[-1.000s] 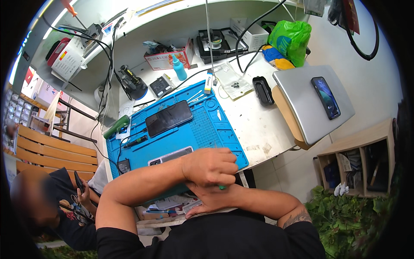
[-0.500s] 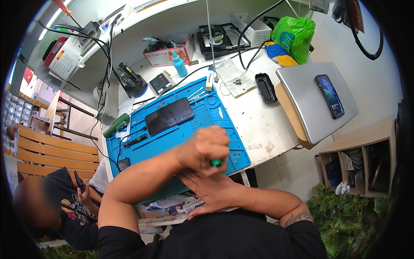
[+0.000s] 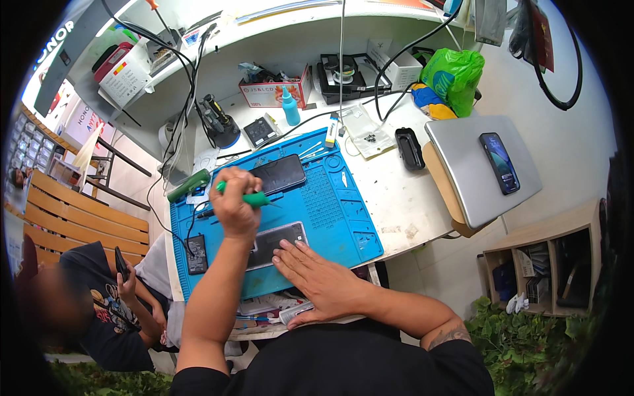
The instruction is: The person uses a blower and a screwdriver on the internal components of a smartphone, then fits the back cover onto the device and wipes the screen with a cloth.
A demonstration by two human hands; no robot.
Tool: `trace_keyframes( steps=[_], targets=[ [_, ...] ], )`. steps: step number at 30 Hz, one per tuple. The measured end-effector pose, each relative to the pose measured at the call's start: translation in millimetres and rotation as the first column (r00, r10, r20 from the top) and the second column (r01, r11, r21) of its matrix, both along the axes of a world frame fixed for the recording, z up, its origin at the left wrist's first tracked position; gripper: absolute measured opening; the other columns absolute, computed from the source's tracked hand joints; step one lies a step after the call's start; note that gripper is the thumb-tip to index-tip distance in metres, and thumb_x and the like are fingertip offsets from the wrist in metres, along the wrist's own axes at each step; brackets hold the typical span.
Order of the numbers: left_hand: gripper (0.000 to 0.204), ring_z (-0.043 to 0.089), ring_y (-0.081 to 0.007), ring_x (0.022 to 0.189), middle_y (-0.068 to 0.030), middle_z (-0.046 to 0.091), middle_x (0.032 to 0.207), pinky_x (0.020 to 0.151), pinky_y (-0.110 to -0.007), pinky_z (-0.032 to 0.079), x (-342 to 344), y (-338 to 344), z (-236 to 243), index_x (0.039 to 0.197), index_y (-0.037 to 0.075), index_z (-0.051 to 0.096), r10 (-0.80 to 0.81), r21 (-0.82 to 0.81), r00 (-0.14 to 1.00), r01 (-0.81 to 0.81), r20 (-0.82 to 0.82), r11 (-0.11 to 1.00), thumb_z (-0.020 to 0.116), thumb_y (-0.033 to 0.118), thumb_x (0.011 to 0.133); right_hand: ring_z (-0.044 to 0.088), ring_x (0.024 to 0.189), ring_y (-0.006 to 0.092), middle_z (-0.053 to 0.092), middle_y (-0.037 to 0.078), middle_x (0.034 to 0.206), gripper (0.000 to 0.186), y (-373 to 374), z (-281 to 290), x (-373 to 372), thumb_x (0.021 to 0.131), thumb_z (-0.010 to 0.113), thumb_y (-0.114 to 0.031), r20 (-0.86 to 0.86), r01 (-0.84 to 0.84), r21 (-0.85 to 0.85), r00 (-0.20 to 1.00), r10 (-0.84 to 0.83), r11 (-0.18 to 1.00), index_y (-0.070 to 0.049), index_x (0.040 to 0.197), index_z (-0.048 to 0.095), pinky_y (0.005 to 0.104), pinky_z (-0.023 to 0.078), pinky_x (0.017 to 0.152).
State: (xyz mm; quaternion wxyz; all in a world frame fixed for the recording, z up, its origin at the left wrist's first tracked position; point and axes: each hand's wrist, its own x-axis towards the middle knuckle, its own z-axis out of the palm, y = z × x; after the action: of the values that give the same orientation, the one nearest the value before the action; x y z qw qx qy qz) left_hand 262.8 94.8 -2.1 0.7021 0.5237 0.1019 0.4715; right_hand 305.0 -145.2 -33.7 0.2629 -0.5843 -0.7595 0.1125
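My left hand point(image 3: 234, 203) is closed on a green-handled screwdriver point(image 3: 255, 199), held above the blue mat point(image 3: 333, 211), its thin shaft pointing rightward. Fingers of my right hand point(image 3: 320, 284) lie flat on the lower part of an opened phone housing point(image 3: 279, 241) with a pale rim at the mat's front. A dark smartphone point(image 3: 281, 170) rests farther back, partly hidden by the screwdriver hand. A flat black battery-like piece point(image 3: 197, 254) with a cable is at the mat's left, and another green-handled tool point(image 3: 186, 187) lies at the back left corner.
On the white desk point(image 3: 413, 211) are a blue bottle point(image 3: 290, 109), a tool stand point(image 3: 223, 129), a black case point(image 3: 409, 148) and a silver laptop point(image 3: 462, 198) with a phone point(image 3: 498, 164). A seated person point(image 3: 112, 310) holds a phone at left, beside a wooden bench point(image 3: 86, 218).
My left hand has swung left and forward off my right hand, bringing the screwdriver over the mat. My right hand now shows flat on the phone housing. The camera view has shifted slightly.
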Motion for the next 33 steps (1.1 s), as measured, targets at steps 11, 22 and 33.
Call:
trace_keyframes(
  steps=[11,22,33],
  targets=[
    [0.030,0.037,-0.0118,0.061,-0.0004,0.042,0.070,0.058,-0.034,0.034,60,-30,15,0.075,0.011,0.043,-0.160,-0.218,0.987,0.157,0.004,0.963,0.062,0.006,0.097,0.023,0.167,0.0474,0.035,0.036,0.170,0.130,-3,-3,1,0.094,0.058,-0.086,-0.006,-0.001,0.017,1.000,0.001,1.000,0.018,0.165,0.027,0.0560,0.014,0.139],
    [0.030,0.040,-0.0134,0.066,0.0004,0.038,0.071,0.066,-0.035,0.038,41,-97,9,0.077,0.014,0.040,-0.493,-0.260,0.859,0.448,-0.140,0.855,0.064,0.006,0.094,0.045,0.151,0.0478,0.051,0.034,0.155,0.115,-9,-2,1,0.093,0.062,-0.083,-0.085,0.017,0.076,0.996,-0.011,0.997,0.017,0.150,0.049,0.0533,0.030,0.132],
    [0.023,0.046,-0.0155,0.069,-0.0039,0.047,0.076,0.068,-0.037,0.046,31,-105,10,0.082,0.009,0.047,-0.564,-0.018,0.824,0.564,-0.048,0.826,0.067,0.007,0.093,0.049,0.146,0.0478,0.054,0.027,0.153,0.097,-13,-5,5,0.091,0.076,-0.069,-0.245,-0.036,0.024,0.969,0.040,0.999,0.009,0.146,0.057,0.0520,0.040,0.126]
  ],
)
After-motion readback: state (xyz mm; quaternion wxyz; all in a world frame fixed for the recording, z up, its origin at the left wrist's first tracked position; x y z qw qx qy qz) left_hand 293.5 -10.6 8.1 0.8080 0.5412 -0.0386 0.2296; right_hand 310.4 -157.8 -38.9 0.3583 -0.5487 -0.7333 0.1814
